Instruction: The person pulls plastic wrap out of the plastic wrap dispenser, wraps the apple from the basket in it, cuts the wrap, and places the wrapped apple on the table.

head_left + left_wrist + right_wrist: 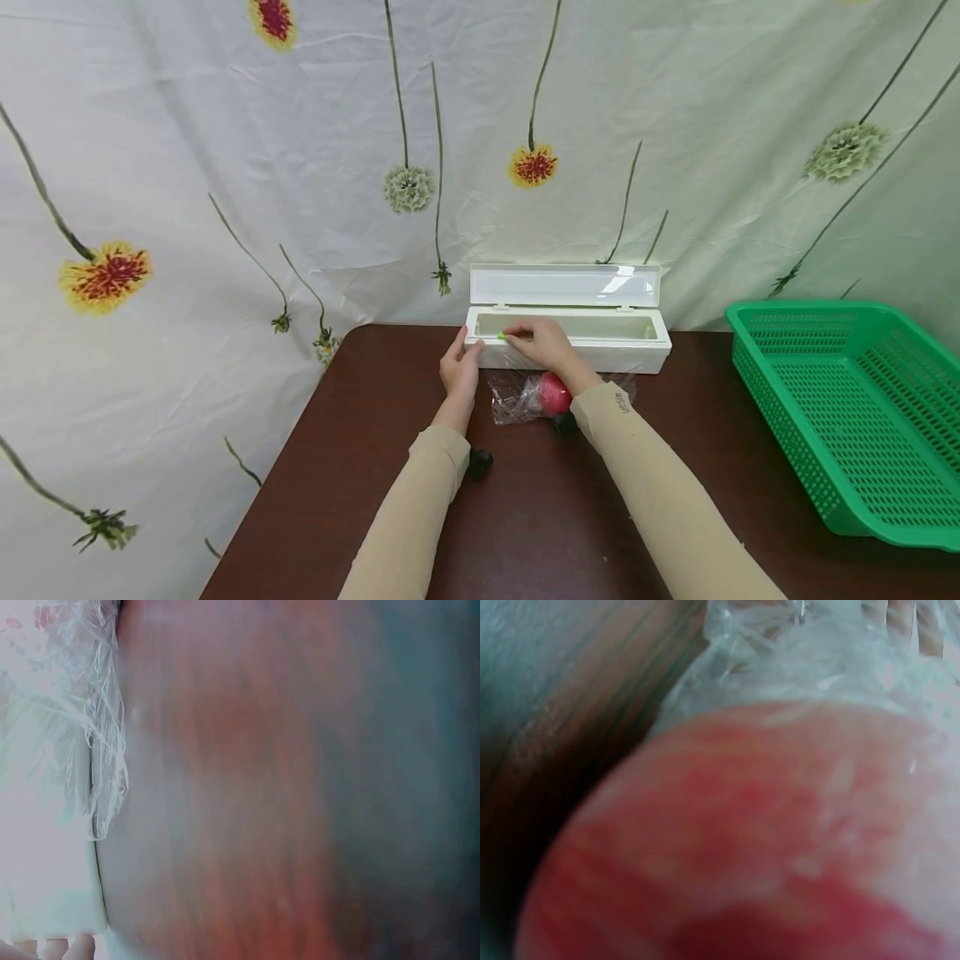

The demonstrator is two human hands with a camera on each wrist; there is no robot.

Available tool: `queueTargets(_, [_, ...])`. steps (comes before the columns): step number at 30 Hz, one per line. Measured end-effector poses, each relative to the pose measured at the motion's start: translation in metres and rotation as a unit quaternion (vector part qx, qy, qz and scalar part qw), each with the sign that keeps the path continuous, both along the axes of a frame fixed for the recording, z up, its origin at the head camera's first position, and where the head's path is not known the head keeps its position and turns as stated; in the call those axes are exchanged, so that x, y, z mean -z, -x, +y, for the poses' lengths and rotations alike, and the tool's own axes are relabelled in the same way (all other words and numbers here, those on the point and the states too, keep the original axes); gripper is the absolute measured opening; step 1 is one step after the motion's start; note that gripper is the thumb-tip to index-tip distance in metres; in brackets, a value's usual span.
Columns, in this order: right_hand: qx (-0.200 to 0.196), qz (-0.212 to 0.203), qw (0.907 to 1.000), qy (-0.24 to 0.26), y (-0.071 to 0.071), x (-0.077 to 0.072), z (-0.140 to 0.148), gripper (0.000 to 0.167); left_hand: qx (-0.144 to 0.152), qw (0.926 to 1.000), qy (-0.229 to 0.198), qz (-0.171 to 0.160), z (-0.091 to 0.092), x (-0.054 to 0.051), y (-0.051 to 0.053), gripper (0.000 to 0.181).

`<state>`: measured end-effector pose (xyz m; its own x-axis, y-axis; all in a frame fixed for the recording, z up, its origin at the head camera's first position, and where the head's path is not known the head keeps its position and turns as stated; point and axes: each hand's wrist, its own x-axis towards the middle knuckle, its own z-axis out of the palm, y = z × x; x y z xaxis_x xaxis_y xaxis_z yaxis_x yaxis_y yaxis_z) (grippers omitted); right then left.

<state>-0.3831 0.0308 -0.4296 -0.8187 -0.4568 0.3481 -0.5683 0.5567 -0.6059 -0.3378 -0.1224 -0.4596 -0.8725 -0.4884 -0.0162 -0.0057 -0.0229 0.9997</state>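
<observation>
A long white cling film box point(630, 358) stands at the table's back edge, its lid point(547, 285) tipped up behind it. My left hand point(459, 371) grips the box's left end; in the left wrist view, fingertips point(79, 948) show at that end. With thumb and finger, my right hand point(546, 343) pinches a small bright green slider point(502, 336) on the front rim, near the left end. Clear cling film point(512, 404) hangs over the front onto the table. A red apple point(553, 393) lies with the film, partly behind my right forearm; it fills the right wrist view.
A green slotted plastic basket point(832, 417) stands on the right of the dark brown table point(517, 533). Behind the table hangs a white flowered cloth point(322, 150). Dark wrist camera parts point(480, 463) show under the sleeves.
</observation>
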Motion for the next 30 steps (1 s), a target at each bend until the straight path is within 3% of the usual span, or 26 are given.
queueTargets(10, [0.002, -0.006, 0.9999, 0.010, 0.0020, 0.0016, 0.0002, 0.019, -0.004, 1.0000, 0.004, -0.007, 0.0034, -0.0017, -0.0024, 0.049])
queueTargets(23, [-0.009, -0.051, 0.9987, 0.003, -0.0002, -0.0034, 0.0007, 0.020, -0.013, 0.9998, -0.015, -0.008, 0.0053, -0.0011, -0.0034, 0.049])
queueTargets(30, [-0.020, -0.013, 0.9996, -0.016, -0.0005, -0.0041, 0.0024, 0.021, -0.020, 0.9996, -0.019, -0.002, 0.0067, -0.0021, -0.0025, 0.049])
